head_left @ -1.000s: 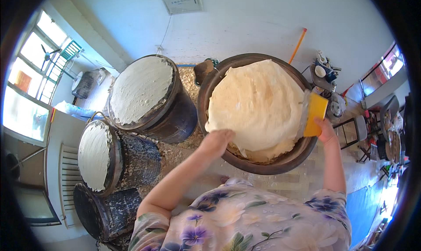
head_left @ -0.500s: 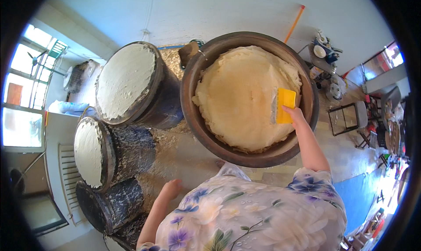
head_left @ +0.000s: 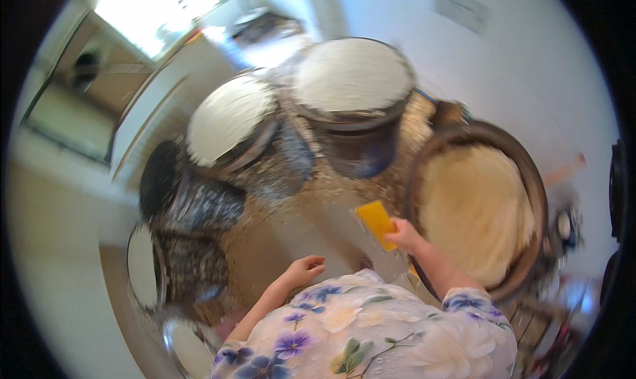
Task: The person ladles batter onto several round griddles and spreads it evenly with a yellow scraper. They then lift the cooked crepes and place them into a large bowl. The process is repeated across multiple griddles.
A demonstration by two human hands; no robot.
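My right hand [head_left: 402, 235] grips a flat yellow scraper [head_left: 375, 221], held just left of a large brown earthenware basin [head_left: 413, 187]. A pale, uneven layer of dough-like sheets [head_left: 474, 207] lies in that basin. My left hand [head_left: 303, 268] hangs low in front of my body, empty, with loosely curved fingers apart. Beyond my hands stand two dark barrels topped with thick white paste, one at the back [head_left: 351, 76] and one left of it [head_left: 225, 117]; the picture is motion-blurred there.
A dark vessel [head_left: 161, 180] and another white-topped barrel [head_left: 142, 266] stand at my left, a round white-topped container [head_left: 185, 349] lower down. Speckled floor [head_left: 298, 213] runs between them. A dark scoop-like object [head_left: 445, 114] sits behind the basin, against the wall [head_left: 517, 81].
The view has swung left, shifting the basin rightward. My right hand has lifted the scraper off the pale layer and moved it outside the basin. My left hand left the layer and dropped.
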